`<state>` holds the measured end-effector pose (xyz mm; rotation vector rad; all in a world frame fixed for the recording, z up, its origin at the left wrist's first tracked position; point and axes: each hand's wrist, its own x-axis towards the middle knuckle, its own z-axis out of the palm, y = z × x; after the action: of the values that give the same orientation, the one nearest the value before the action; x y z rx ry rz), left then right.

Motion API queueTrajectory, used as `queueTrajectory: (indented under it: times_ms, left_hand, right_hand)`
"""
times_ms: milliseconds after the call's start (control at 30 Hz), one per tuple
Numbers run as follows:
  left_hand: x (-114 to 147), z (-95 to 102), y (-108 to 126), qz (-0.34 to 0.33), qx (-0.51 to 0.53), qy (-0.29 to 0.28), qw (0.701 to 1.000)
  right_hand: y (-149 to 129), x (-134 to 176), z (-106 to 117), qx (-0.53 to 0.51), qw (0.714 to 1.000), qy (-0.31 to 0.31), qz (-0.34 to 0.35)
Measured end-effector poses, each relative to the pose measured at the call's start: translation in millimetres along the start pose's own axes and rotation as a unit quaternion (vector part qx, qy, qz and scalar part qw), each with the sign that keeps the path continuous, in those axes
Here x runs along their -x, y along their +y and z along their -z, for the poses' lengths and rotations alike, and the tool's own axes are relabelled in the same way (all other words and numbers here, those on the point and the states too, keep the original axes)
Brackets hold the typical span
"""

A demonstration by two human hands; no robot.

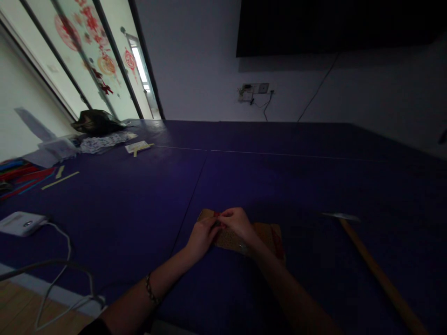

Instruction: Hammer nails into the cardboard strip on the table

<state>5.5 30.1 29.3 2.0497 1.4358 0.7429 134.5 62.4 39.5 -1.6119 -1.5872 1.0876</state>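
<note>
A piece of brown cardboard (267, 232) lies on the purple tabletop in front of me, with a dark red band near its right end. My left hand (201, 237) rests at the cardboard's left part, thumb and fingers closed together. Against it, my right hand (239, 224) is in a pinch over the cardboard, its fingertips meeting the left ones. A bit of red (217, 214) shows by the fingertips; what they pinch is too small to make out. Small shiny bits (241, 246) lie on the cardboard beside my right wrist.
A hammer (370, 263) with a wooden handle lies at the right. Left are a white power bank (23, 224) with its cable, red and blue strips (28, 179), yellow strips (61, 180), patterned sheets (104, 142) and a black bag (96, 122). A wall stands beyond the table.
</note>
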Motion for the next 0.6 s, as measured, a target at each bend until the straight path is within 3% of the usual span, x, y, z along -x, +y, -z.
queueTrajectory:
  times_ms: [167,333,600]
  left_hand:
    - [6,5.5,10,0.046,-0.113,-0.035,0.992]
    - [17,7.7,9,0.078,-0.159,-0.042,0.983]
    - [23,9.8,-18,0.064,-0.036,-0.046,0.996]
  right_hand:
    - [3,3,-19,-0.027,0.999,0.022,-0.003]
    - [2,7,-33,-0.049,0.999,0.013,-0.008]
    - [-4,13,-38,-0.076,0.996,-0.047,-0.018]
